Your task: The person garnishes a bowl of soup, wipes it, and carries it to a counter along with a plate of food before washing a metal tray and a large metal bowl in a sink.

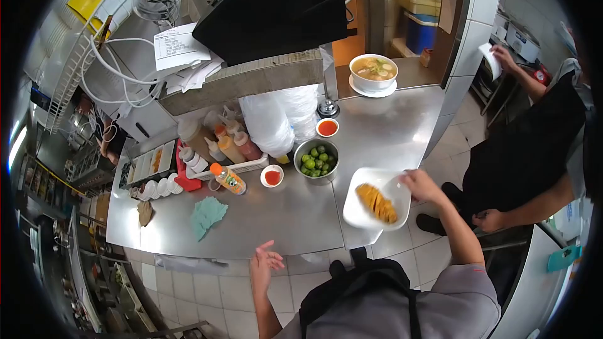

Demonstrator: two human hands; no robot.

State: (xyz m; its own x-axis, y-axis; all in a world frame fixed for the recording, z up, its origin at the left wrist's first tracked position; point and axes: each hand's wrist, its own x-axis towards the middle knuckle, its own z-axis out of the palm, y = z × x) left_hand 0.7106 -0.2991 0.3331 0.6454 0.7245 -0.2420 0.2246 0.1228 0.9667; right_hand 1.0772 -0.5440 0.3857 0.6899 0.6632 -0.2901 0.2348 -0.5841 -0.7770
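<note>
My right hand (422, 187) grips the right rim of a white square dish (357, 215). Sliced golden fried cutlet (377, 204) lies in the dish, which is at the right front corner of the steel counter. My left hand (267, 265) is just off the counter's front edge, fingers spread and holding nothing. A metal bowl of green limes (317, 162) stands behind and left of the dish. Small white cups of red sauce (272, 177) sit beside that bowl. Nearest my left hand on the counter is a crumpled green cloth (208, 216).
A bowl of soup (374, 73) on a saucer stands at the back by the pass window. Squeeze bottles (229, 144) and an orange-capped bottle (227, 179) line the counter's rear. A person in a black apron (521, 141) stands at right, holding white paper (490, 61).
</note>
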